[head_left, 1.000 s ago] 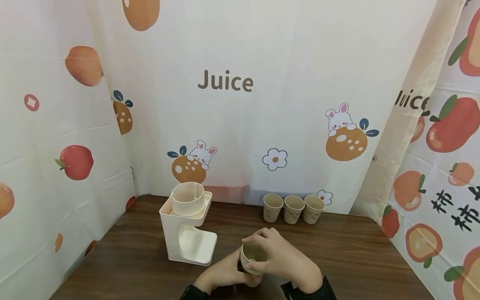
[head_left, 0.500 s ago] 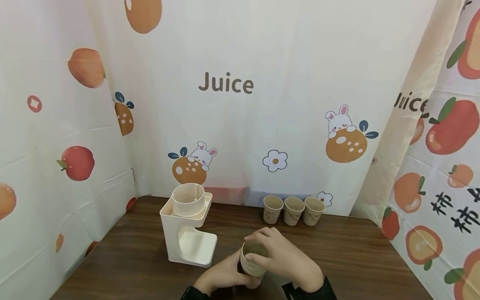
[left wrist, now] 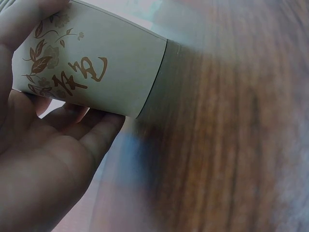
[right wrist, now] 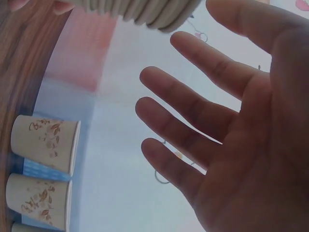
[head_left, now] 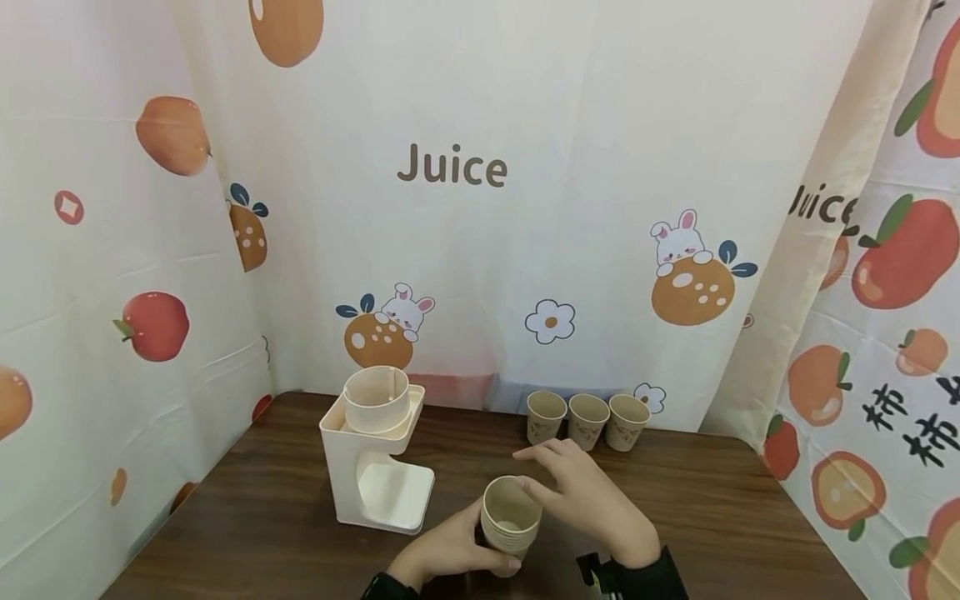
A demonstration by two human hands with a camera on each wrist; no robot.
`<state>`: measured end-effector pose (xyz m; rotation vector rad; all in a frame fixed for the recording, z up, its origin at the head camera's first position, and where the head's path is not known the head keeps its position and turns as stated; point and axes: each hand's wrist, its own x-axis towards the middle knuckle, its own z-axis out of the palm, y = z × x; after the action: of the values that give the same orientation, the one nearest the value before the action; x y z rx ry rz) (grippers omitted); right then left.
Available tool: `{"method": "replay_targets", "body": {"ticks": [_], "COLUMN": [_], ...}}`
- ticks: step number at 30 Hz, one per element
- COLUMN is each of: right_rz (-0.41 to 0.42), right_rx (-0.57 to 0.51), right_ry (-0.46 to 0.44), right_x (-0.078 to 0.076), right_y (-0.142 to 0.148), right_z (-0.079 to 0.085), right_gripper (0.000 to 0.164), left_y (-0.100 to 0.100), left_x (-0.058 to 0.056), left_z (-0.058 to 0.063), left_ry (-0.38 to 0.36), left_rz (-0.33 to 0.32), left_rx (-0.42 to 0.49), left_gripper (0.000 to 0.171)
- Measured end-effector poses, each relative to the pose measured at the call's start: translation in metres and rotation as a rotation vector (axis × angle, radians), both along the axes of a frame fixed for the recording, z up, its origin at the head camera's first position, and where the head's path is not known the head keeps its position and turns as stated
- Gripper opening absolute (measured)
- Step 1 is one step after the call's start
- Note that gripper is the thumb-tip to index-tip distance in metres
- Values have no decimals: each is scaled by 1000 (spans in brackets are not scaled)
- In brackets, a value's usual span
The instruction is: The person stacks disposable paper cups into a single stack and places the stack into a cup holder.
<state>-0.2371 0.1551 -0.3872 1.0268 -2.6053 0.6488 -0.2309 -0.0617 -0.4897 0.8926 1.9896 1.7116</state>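
A stack of nested paper cups (head_left: 512, 521) stands near the front of the table, its mouth tipped slightly. My left hand (head_left: 450, 542) grips the stack low down, thumb across its front. In the left wrist view the lowest paper cup (left wrist: 96, 58) shows brown leaf and character prints between thumb and fingers. Beside the rim, on the right, my right hand (head_left: 588, 500) holds nothing. Its fingers (right wrist: 193, 106) are spread and nearly straight in the right wrist view, just off the ridged rims of the stack (right wrist: 140, 9).
Three single paper cups (head_left: 587, 421) stand in a row at the back of the wooden table (head_left: 697, 517). Left of my hands is a cream dispenser-like stand (head_left: 345, 475) with a round cup-shaped top (head_left: 375, 404) and a flat base. Fruit-printed curtains (head_left: 465, 250) enclose the back and sides.
My right hand has come off the rim of the stack, moving right and slightly up, and its fingers have opened out. The left hand keeps its grip in the same place.
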Motion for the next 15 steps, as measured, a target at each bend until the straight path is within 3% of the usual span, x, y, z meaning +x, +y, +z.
{"method": "replay_targets", "body": {"ticks": [8, 15], "right_rz": [-32, -68], "right_rx": [-32, -94], "right_ry": [7, 104], "right_x": [-12, -38], "right_y": [2, 0], "right_z": [-8, -28], "right_gripper": [30, 32], "left_y": [-1, 0], "left_x": [0, 1], "left_z": [0, 0], "left_ry": [6, 5], "left_rz": [24, 61], "left_rx": [-25, -52], "left_gripper": [75, 73]}}
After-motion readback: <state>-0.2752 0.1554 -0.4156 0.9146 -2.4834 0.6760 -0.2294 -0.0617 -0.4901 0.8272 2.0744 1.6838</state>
